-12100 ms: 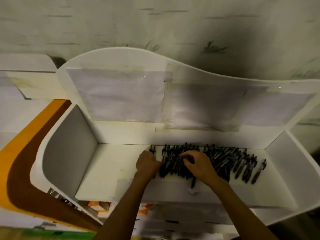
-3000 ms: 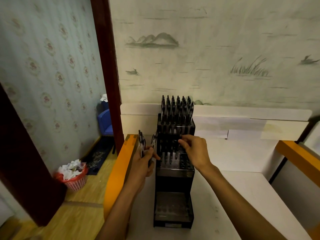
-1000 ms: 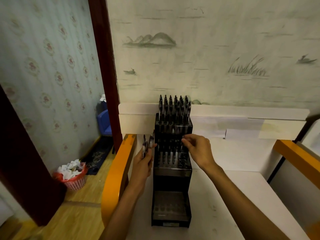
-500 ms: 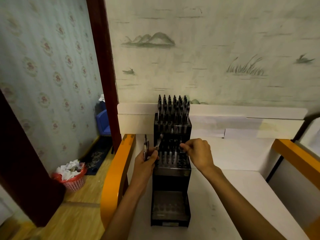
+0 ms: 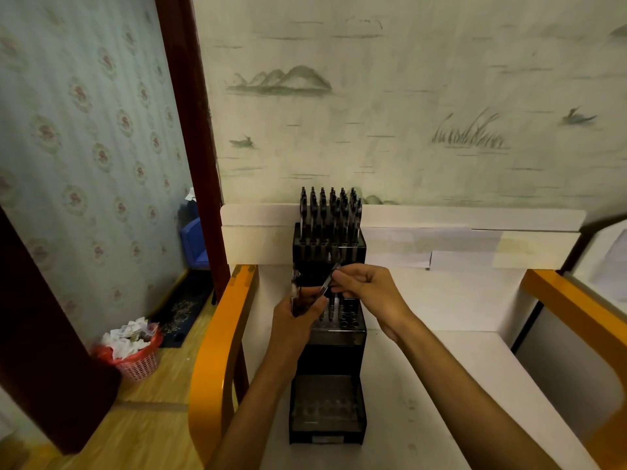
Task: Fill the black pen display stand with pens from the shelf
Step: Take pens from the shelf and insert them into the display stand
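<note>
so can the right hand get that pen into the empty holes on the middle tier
Probably yes: the right hand pinches a pen just above the middle tier, and nothing covers its open holes.

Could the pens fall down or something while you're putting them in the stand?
Maybe. The right hand pinches just the tip of one tilted pen while the left hand holds the rest, so it could slip during the pass. Also, the stand is tall and narrow with its top row full, so a bump from either hand might tip it.
</note>
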A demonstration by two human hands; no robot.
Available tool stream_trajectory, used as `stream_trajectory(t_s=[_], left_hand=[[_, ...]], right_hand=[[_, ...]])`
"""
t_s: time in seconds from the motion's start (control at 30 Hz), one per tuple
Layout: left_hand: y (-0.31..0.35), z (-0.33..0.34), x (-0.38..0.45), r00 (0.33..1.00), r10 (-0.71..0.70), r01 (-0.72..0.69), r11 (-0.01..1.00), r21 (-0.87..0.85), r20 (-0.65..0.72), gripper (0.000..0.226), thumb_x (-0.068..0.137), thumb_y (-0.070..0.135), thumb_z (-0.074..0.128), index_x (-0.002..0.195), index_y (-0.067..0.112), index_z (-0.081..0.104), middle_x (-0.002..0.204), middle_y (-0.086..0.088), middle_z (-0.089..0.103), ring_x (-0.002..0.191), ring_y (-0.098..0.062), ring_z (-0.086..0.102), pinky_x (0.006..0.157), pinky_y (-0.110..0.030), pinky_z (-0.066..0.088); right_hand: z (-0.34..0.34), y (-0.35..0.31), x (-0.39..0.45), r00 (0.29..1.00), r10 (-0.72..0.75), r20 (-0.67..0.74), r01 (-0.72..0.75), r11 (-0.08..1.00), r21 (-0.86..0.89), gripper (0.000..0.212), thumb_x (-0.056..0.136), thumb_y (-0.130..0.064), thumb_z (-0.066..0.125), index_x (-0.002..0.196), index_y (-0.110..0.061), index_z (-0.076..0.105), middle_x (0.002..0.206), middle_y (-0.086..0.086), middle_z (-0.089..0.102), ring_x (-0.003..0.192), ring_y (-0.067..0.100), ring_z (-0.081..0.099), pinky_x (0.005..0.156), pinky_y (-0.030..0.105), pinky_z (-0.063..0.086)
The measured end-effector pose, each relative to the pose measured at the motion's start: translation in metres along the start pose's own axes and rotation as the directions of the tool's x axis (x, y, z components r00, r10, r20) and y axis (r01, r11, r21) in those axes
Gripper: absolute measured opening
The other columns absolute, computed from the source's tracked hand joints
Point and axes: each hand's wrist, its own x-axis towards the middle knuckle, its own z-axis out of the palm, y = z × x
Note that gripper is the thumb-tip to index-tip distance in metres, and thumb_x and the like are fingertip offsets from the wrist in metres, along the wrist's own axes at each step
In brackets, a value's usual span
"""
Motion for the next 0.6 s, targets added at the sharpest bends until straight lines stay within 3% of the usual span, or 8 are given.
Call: stream_trajectory(t_s=[0.13, 0.23, 0.3, 0.37, 0.47, 0.6], left_hand=[[-0.002, 0.001, 0.002, 0.998, -0.021, 0.021, 1.000, -0.006, 0.066, 0.016, 0.091, 0.024, 0.070, 0.107, 0.027, 0.070, 0.102, 0.003, 0.075, 0.097, -0.017, 0.071, 0.085, -0.037, 0.059], [-0.001, -0.001, 0.002, 0.996, -0.056, 0.057, 0.998, -0.006, 0.074, 0.018, 0.094, 0.031, 0.065, 0.111, 0.023, 0.062, 0.082, 0.006, 0.069, 0.066, -0.003, 0.064, 0.053, -0.014, 0.049], [-0.003, -0.005, 0.002, 0.994, -0.098, 0.101, 0.992, -0.072, 0.041, 0.015, 0.099, 0.031, 0.056, 0.107, 0.019, 0.053, 0.064, 0.014, 0.062, 0.048, 0.003, 0.055, 0.040, -0.012, 0.039], [-0.005, -0.011, 0.003, 0.993, -0.117, 0.116, 0.990, -0.076, -0.012, 0.011, 0.102, 0.031, 0.049, 0.101, 0.020, 0.048, 0.059, 0.011, 0.056, 0.044, 0.003, 0.047, 0.039, -0.014, 0.035], [-0.006, -0.019, 0.002, 0.993, -0.100, 0.097, 0.994, -0.056, -0.057, 0.009, 0.104, 0.026, 0.045, 0.100, 0.019, 0.046, 0.067, 0.003, 0.045, 0.048, 0.000, 0.041, 0.041, -0.017, 0.032], [-0.005, -0.026, -0.002, 0.993, 0.094, -0.093, 0.996, 0.013, -0.071, 0.014, 0.106, 0.026, 0.044, 0.107, 0.014, 0.051, 0.070, 0.003, 0.048, 0.051, 0.003, 0.044, 0.045, -0.012, 0.036]], right_hand=[[-0.004, 0.002, -0.002, 0.999, 0.041, -0.015, -0.040, 0.996, 0.079, 0.016, 0.091, -0.022, 0.069, 0.101, -0.012, 0.074, 0.093, 0.006, 0.077, 0.087, 0.023, 0.074, 0.072, 0.023, 0.059], [-0.008, 0.002, 0.000, 0.994, 0.050, -0.093, -0.038, 0.991, 0.132, 0.020, 0.091, -0.020, 0.069, 0.105, -0.005, 0.072, 0.091, 0.009, 0.077, 0.083, 0.026, 0.075, 0.068, 0.025, 0.059], [-0.013, 0.002, 0.003, 0.981, 0.044, -0.190, -0.020, 0.991, 0.129, 0.021, 0.091, -0.019, 0.069, 0.105, -0.003, 0.072, 0.087, 0.010, 0.077, 0.079, 0.025, 0.075, 0.066, 0.026, 0.059], [-0.019, 0.001, 0.007, 0.958, 0.027, -0.285, 0.000, 0.996, 0.094, 0.019, 0.091, -0.018, 0.070, 0.103, -0.004, 0.072, 0.084, 0.009, 0.076, 0.076, 0.024, 0.074, 0.065, 0.026, 0.059], [-0.028, 0.002, 0.013, 0.923, -0.082, -0.377, 0.050, 0.994, -0.094, 0.012, 0.090, -0.019, 0.072, 0.099, -0.012, 0.074, 0.083, 0.004, 0.076, 0.075, 0.020, 0.073, 0.068, 0.030, 0.060], [-0.029, 0.006, 0.015, 0.906, -0.168, -0.389, 0.090, 0.973, -0.211, 0.009, 0.088, -0.020, 0.073, 0.097, -0.022, 0.073, 0.086, -0.002, 0.075, 0.080, 0.016, 0.073, 0.069, 0.033, 0.062]])
